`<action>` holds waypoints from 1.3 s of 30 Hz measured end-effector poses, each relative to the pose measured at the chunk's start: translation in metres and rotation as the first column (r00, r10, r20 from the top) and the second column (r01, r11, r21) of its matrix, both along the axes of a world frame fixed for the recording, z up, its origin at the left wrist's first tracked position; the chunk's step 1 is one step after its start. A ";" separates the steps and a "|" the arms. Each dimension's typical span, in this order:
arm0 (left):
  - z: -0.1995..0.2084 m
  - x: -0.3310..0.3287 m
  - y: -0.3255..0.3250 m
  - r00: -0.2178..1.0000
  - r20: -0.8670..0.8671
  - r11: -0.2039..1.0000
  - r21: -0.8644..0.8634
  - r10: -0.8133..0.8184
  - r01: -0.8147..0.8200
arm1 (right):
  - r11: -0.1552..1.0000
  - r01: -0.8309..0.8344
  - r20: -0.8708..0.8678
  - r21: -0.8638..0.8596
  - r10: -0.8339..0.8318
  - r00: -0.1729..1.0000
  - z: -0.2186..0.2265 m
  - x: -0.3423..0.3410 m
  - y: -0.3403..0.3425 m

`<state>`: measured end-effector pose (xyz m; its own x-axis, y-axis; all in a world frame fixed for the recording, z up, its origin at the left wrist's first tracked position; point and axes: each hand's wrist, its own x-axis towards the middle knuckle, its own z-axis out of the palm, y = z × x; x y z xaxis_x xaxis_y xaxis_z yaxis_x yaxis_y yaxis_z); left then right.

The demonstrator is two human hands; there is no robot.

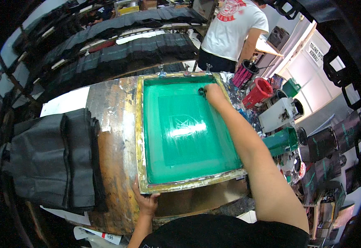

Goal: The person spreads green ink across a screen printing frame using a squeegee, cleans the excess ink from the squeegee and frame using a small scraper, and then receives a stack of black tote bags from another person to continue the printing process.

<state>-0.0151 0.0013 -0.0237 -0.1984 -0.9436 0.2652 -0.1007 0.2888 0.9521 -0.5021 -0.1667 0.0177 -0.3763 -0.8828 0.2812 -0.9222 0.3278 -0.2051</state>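
Note:
A screen-printing frame lies on the worn table in front of me, with green mesh stretched inside its paint-smeared edges. A pale emblem shows in the middle of the mesh, under a bright glare. At the frame's near left corner, my left hand is closed round the edge, its fingers partly hidden. My right hand reaches to the far right part of the mesh. It is closed on a small black object, whose kind I cannot make out. Metal clamps stand along the far edge of the frame.
A pile of black fabric bags lies on the wooden table at left. To the right stand a red bucket, a whitish container and a green container. A person in a white shirt stands beyond. Racks hold rows of black bags.

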 end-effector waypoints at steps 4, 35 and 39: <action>-0.016 0.006 0.002 0.999 0.017 1.000 0.005 0.027 -0.027 | 0.962 0.252 0.045 -0.105 -0.249 0.967 -0.011 0.028 -0.066; 0.006 0.001 0.001 0.998 -0.057 0.998 0.056 -0.012 0.015 | 0.967 -0.239 -0.030 -0.089 0.237 0.971 -0.032 0.194 -0.172; -0.017 0.007 -0.004 0.997 0.071 0.991 -0.134 0.016 -0.006 | 0.994 -0.109 -0.011 0.004 0.109 0.994 -0.028 0.131 -0.149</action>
